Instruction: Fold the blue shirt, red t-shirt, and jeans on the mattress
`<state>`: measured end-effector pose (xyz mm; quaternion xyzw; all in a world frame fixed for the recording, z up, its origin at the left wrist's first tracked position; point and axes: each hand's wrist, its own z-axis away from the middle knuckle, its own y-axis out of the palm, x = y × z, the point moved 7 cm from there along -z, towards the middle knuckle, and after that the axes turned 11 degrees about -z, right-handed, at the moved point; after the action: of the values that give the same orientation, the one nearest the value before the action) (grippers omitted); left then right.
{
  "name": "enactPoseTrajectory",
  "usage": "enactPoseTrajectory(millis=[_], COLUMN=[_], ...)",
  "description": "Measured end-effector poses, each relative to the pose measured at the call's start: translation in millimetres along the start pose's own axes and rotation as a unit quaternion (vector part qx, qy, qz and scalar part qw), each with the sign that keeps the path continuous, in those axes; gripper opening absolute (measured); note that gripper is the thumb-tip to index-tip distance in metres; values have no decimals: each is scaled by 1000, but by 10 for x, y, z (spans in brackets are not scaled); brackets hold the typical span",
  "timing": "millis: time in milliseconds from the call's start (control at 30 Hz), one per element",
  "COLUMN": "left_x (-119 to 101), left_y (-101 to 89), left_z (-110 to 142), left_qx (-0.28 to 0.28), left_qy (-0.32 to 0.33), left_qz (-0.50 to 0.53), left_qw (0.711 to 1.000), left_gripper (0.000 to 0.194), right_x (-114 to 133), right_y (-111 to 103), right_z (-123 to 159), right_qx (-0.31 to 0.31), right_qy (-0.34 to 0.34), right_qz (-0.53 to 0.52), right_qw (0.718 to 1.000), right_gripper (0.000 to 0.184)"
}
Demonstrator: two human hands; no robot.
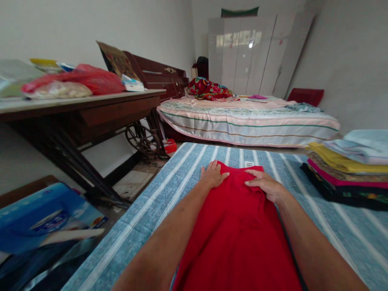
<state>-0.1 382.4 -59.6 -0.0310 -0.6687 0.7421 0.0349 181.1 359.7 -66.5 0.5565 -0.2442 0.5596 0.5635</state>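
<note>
A red garment (239, 226) lies lengthwise in front of me on a blue-and-white striped cover (169, 198). It looks folded into a long strip, with a few creases near its far end. My left hand (213, 174) rests on the garment's far left corner, fingers stretched out and thumb apart. On the far right part, my right hand (266, 185) touches the cloth with its fingers extended and spread from the thumb. Neither hand is wrapped round the fabric. The garment's near end runs out of view at the bottom.
At the right stands a stack of folded clothes (348, 173). A sewing-machine table (121, 105) with red bags (100, 79) stands left. Below it are a blue box (51, 218) and dark cloth. Beyond are a bed (242, 121) and a wardrobe (242, 60).
</note>
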Motion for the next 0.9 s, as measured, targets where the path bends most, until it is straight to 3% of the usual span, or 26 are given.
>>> enactPoseTrajectory(millis=[167,333,467,667,767,900], left_x=[51,164,258,309,330,352], left_y=[13,-188,-315,-241,-209,-246], left_z=[-82,-124,37,741,1274,2142], left_qx=[6,-19,-67,-92,-85,-96], left_qy=[14,54,56,70,67,51], left_qz=[9,15,13,21,30,84], left_qw=[1000,998,996,993,994,991], left_gripper=[73,49,44,43,45,46], right_x=[29,22,52,62,64,94], right_y=[-86,-168,-212,-250,-270,-194], right_z=[18,-13,-13,198,391,784], right_qx=[-26,-83,-135,-195,-219,-229], right_qy=[8,-5,-49,-103,-130,-172], right_qz=[33,61,109,163,206,268], right_qw=[999,995,984,962,945,920], right_gripper=[67,60,51,57,60,46])
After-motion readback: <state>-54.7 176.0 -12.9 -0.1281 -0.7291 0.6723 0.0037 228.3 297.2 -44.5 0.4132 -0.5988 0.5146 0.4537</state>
